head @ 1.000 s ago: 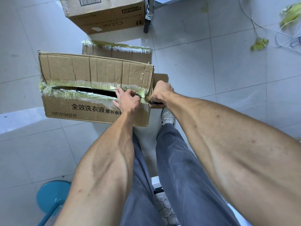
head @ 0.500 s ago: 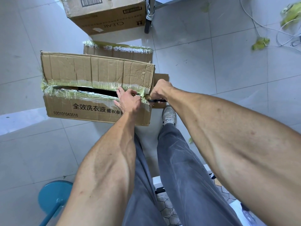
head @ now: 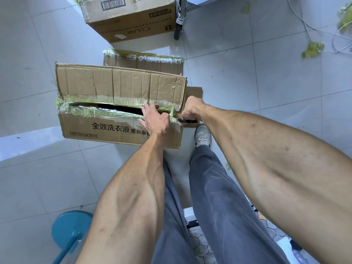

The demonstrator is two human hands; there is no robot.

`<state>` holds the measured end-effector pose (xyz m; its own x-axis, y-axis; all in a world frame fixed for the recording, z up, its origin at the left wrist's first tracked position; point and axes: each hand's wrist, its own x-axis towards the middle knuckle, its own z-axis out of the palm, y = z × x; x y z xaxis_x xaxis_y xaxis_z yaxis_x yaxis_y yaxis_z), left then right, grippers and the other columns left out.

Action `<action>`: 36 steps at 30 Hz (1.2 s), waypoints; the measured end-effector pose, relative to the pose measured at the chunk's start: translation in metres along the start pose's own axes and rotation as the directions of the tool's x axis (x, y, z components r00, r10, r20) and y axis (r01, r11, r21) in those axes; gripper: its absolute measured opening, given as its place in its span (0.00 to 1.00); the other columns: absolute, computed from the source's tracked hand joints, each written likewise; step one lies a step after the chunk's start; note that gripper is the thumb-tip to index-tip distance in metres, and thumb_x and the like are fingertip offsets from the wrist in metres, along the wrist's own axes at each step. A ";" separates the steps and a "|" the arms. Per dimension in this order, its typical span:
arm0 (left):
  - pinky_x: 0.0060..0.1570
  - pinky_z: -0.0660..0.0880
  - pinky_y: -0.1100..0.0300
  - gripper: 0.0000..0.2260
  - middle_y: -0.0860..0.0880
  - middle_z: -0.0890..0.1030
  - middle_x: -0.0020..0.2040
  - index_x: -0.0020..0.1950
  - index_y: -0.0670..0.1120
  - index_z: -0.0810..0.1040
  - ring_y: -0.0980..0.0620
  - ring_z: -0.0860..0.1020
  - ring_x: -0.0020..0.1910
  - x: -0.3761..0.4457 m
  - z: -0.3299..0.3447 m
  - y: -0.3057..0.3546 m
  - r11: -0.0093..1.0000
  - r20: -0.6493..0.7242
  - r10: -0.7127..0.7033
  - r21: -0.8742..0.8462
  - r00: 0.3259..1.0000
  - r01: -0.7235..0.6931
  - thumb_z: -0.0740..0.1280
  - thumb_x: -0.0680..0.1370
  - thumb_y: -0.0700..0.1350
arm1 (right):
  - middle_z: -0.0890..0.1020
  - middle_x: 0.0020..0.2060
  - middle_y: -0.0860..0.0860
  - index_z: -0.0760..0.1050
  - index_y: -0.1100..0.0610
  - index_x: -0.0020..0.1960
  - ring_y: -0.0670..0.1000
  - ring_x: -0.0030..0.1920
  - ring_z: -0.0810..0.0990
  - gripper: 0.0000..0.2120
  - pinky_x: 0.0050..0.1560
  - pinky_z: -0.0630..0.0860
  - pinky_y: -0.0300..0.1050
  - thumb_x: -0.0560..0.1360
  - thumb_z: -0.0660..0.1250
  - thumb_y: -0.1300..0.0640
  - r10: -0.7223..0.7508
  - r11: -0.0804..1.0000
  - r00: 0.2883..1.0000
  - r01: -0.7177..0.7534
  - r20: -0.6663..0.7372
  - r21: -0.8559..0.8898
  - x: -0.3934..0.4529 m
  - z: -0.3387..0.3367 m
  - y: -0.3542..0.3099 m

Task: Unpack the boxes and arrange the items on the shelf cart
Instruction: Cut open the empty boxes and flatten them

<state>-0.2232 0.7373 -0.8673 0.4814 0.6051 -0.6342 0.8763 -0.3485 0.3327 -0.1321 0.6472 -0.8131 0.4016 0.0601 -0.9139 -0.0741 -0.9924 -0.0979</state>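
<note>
Hands unmoved: left hand (head: 155,119) on box (head: 122,103) seam, right hand (head: 191,109) at corner.

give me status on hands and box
Left hand presses the box top. Right hand grips a black tool at the taped seam. Seam partly split, nothing unpacked.

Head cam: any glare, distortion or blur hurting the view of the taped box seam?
Head view: wide-angle bowing stretches the forearms and curves the floor tiles. Glare sits on the green tape along the box seam and as a bright patch on the tiles left of the box. The slit itself is dark, contents unreadable. Both the left hand and right hand look sharp.
</note>
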 end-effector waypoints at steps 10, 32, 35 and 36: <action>0.75 0.48 0.39 0.10 0.46 0.70 0.70 0.53 0.46 0.78 0.49 0.63 0.74 0.002 0.010 -0.003 0.998 -0.064 0.014 0.067 0.998 -0.009 0.62 0.74 0.38 | 0.79 0.51 0.56 0.72 0.59 0.39 0.56 0.54 0.78 0.09 0.62 0.71 0.50 0.68 0.73 0.59 0.180 0.973 0.983 -0.170 -0.045 0.158 0.000 0.001 0.004; 0.44 0.68 0.61 0.16 0.47 0.80 0.55 0.55 0.48 0.79 0.49 0.77 0.50 0.028 -0.049 -0.007 0.897 -0.347 -0.367 -0.377 0.863 0.230 0.62 0.72 0.34 | 0.84 0.43 0.52 0.78 0.53 0.41 0.54 0.45 0.81 0.09 0.45 0.80 0.44 0.65 0.76 0.54 0.016 0.821 0.968 0.130 -0.250 0.555 -0.020 -0.009 -0.074; 0.51 0.67 0.56 0.16 0.47 0.75 0.63 0.59 0.46 0.75 0.46 0.72 0.62 0.032 -0.066 -0.029 0.912 -0.347 -0.395 -0.263 0.851 0.316 0.62 0.73 0.36 | 0.84 0.42 0.55 0.75 0.52 0.39 0.55 0.40 0.79 0.12 0.40 0.77 0.47 0.66 0.79 0.53 -0.113 0.781 0.990 0.142 -0.086 0.609 -0.019 0.000 -0.091; 0.54 0.67 0.54 0.17 0.45 0.73 0.66 0.63 0.45 0.73 0.45 0.69 0.65 0.034 -0.072 -0.037 0.909 -0.336 -0.409 -0.232 0.848 0.346 0.63 0.74 0.37 | 0.83 0.39 0.55 0.75 0.53 0.38 0.54 0.38 0.78 0.12 0.38 0.76 0.48 0.66 0.79 0.54 -0.135 0.772 0.990 0.137 -0.050 0.621 -0.019 0.002 -0.096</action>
<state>-0.2374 0.8219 -0.8511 0.0568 0.8965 -0.4394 0.9679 0.0586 0.2445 -0.1347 0.7415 -0.7873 0.4529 0.1880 -0.8715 -0.5691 -0.6915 -0.4449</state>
